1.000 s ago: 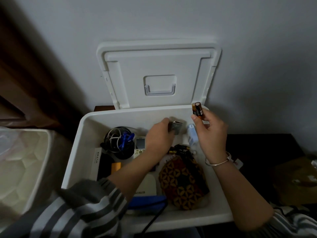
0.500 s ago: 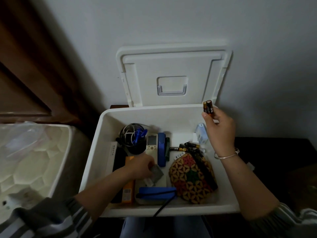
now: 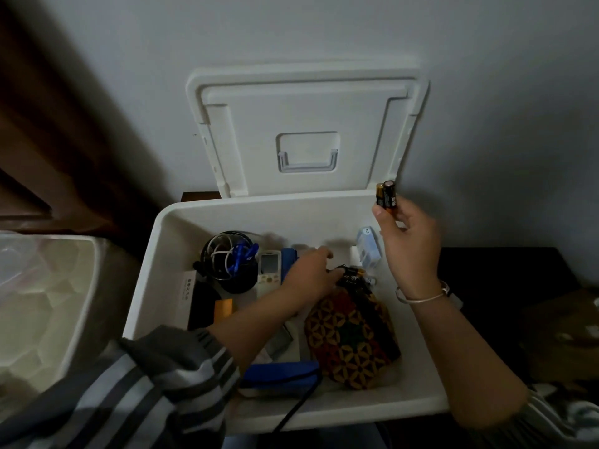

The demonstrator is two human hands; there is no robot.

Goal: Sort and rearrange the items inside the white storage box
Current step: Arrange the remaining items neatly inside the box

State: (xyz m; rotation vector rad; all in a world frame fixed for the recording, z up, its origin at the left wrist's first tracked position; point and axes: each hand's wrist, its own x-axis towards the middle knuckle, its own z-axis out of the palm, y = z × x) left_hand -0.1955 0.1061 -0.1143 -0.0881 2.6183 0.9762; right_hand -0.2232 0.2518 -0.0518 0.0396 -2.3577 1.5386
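Note:
The white storage box [image 3: 146, 270] stands open, its lid [image 3: 308, 131] leaning on the wall. My right hand [image 3: 408, 244] is raised over the box's back right corner and pinches two batteries [image 3: 386, 196] upright. My left hand [image 3: 311, 273] reaches into the middle of the box, fingertips at the loose batteries [image 3: 351, 272] beside the patterned pouch [image 3: 350, 338]; its grip is partly hidden. Also inside are a black cup of cables [image 3: 227, 264], a remote [image 3: 269, 267], a light blue packet [image 3: 368, 251], an orange item [image 3: 223, 307], a blue pouch [image 3: 282, 374] and a small grey object [image 3: 280, 341].
A plastic-covered pale bin or mattress [image 3: 42, 303] sits close to the box's left side. A dark table top [image 3: 502, 286] extends to the right, with a cardboard box [image 3: 564, 332] on it. The wall rises right behind the lid.
My left hand carried the small grey object to the front of the box, left it there, and moved back to the loose batteries. My right hand stayed raised with its batteries.

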